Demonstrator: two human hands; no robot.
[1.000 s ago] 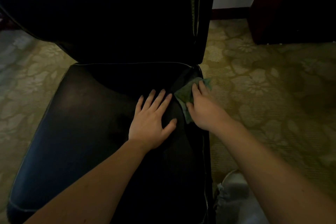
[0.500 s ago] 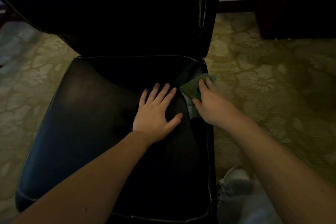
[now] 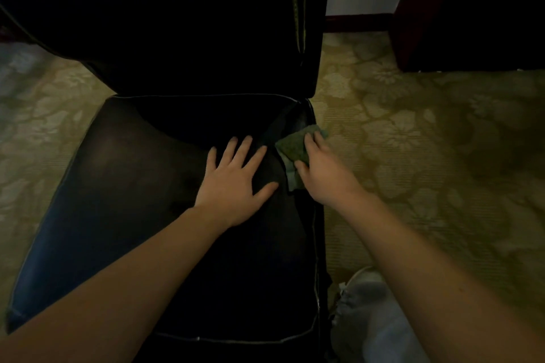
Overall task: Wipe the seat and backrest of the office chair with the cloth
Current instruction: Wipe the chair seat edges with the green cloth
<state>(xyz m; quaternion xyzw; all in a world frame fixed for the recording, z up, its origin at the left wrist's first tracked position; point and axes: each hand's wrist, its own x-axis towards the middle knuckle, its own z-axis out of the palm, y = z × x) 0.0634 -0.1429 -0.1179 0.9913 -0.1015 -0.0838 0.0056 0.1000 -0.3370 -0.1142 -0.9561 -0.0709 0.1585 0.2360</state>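
We are in the seat-wiping step, working the far right corner of the seat point(image 3: 118, 186), just right of the frame's centre, where the cushion meets the backrest point(image 3: 177, 23). Our right hand point(image 3: 324, 174) holds the green cloth point(image 3: 292, 147) there, its grip clamped on the folded wad, with fingers laid over the top and the thumb tucked at the near edge, pressing it onto the dark leather beside the piped edge of the seat. Our left hand point(image 3: 236, 183) lies flat on the seat just beside it, fingers spread and straight, grip apart and holding nothing; we judge that it steadies the chair. The cloth partly overhangs the right edge of the seat, above the patterned carpet point(image 3: 413, 156). Most of the seat, toward the left and bottom of the frame, looks to us not yet covered, though the light is too dim to tell wiped from unwiped. The backrest, dark across the top of the frame, has no cloth on it. Next, we think, the cloth must be drawn out of the corner and across the cushion in firm strokes, the left hand shifting out of its path, before we move up to the backrest.
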